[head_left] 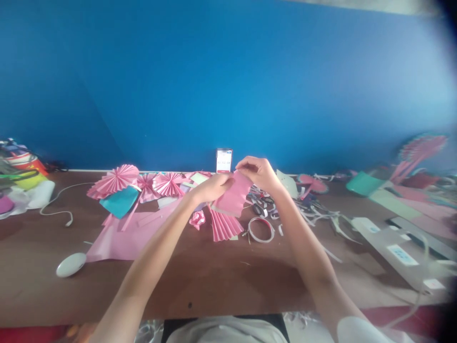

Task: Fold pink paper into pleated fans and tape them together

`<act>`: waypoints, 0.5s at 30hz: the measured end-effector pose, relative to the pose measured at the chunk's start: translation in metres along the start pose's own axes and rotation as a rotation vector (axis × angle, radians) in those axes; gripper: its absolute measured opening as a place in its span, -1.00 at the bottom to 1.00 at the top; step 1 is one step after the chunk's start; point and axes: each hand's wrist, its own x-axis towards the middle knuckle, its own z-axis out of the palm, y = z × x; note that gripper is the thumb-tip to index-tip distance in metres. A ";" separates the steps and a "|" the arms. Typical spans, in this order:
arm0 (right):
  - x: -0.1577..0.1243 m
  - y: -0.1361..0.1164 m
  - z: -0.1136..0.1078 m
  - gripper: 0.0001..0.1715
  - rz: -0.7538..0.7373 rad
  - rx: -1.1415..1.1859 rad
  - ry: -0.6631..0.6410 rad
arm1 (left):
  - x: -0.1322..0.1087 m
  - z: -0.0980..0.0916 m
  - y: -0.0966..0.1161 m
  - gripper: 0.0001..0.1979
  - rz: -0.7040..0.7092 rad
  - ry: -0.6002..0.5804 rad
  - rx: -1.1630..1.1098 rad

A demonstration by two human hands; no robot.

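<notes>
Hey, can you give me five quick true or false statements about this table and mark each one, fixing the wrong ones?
1. The left hand and right hand both hold the pink paper. True.
2. The phone lies face down. False: it stands upright, screen showing.
3. The wall behind the table is yellow. False: it is blue.
4. A teal sheet lies among pink pieces. True.
5. The white oval object is at far right. False: it is at left.

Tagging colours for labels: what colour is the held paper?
The held paper is pink; it shows best in the head view.
</notes>
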 end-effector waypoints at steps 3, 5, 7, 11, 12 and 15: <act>0.000 0.002 -0.003 -0.87 0.012 -0.031 0.025 | 0.004 0.007 -0.002 -0.70 -0.010 0.007 0.002; 0.000 0.002 -0.003 -0.87 0.008 -0.044 0.026 | 0.006 0.012 -0.001 -0.67 0.008 0.069 -0.008; 0.000 0.001 -0.002 -0.86 -0.003 -0.061 0.003 | 0.007 0.015 0.000 -0.64 0.038 0.155 -0.005; -0.001 -0.004 0.003 -0.82 -0.019 -0.103 -0.045 | 0.007 0.015 0.001 -0.57 0.027 0.162 0.064; -0.001 -0.005 0.004 -0.82 -0.021 -0.102 -0.048 | 0.006 0.014 0.001 -0.57 0.029 0.145 0.069; -0.001 -0.007 0.002 -0.83 -0.036 -0.086 -0.021 | 0.005 0.008 -0.001 -0.61 0.061 0.111 0.052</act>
